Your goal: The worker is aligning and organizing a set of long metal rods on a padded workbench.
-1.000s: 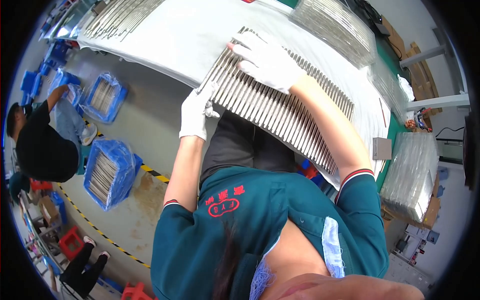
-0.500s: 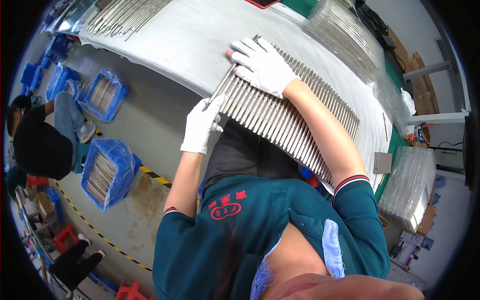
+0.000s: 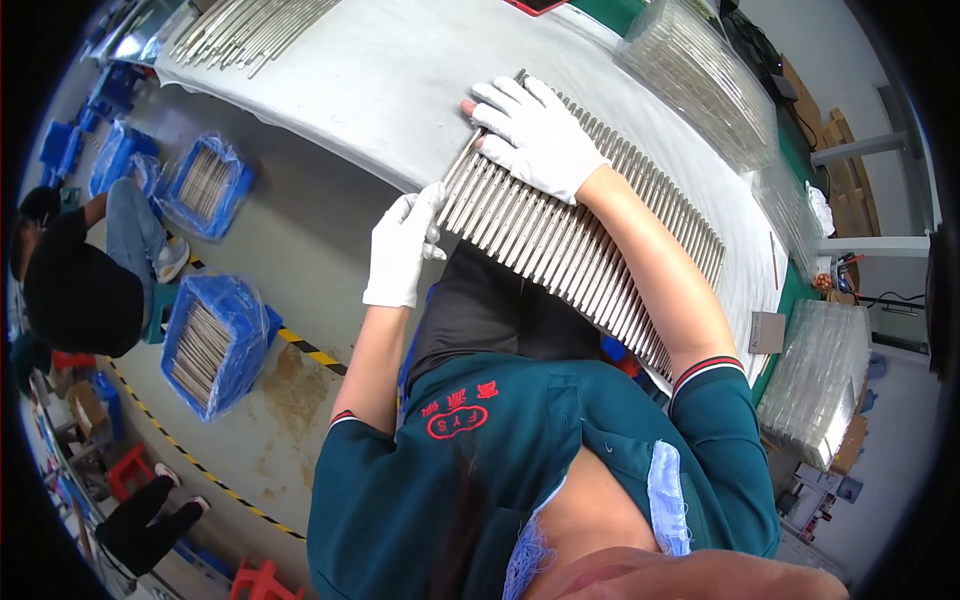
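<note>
As seen from the head, pinching the near end of the leftmost metal rod [image 3: 461,163] with the left hand [image 3: 400,252]. Resting the right hand [image 3: 540,140], with fingers apart, across the row of rods [image 3: 540,238] at the near edge of the white-covered table [image 3: 385,90].

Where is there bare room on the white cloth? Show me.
Widest patch: the white cloth between the loose rods at upper left and the right hand. A narrower strip lies between the rod row and the clear plastic packs. Crowded: the rod row itself, rods side by side under the right hand.
</note>
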### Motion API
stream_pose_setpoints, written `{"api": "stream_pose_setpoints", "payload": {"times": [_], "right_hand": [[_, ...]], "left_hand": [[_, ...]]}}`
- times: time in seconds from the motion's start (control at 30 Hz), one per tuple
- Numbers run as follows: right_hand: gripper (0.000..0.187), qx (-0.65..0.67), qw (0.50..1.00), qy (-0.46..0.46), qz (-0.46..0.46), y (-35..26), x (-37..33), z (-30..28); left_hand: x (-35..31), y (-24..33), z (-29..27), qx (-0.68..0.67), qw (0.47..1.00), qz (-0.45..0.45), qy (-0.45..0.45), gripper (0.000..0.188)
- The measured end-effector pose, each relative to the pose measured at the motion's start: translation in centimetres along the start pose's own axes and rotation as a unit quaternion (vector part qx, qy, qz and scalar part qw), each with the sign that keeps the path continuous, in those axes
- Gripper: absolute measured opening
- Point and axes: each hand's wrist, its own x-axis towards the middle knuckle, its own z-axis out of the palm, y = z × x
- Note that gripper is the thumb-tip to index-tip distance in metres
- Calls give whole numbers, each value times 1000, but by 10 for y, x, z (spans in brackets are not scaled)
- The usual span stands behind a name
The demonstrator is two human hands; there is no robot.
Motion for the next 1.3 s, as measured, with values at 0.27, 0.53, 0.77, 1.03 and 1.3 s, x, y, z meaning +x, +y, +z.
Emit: {"api": "stream_pose_setpoints", "payload": {"times": [0.27,0.53,0.77,1.03,1.3], "right_hand": [[40,40,999,29,9,1,-2,0],[32,76,996,47,14,-2,-1,-6],[31,122,991,0,47,-6,-1,-16],[34,83,996,21,25,4,-9,-1],[35,47,993,112,-7,5,-7,12]], "left_hand": [[3,-8,-3,44,998,51,-18,22],[1,-8,-5,-28,999,21,-33,21],[8,-7,-14,-17,998,30,-50,20],[13,-11,-15,6,995,30,-91,27],[10,-5,-19,-41,994,17,-96,22]]}}
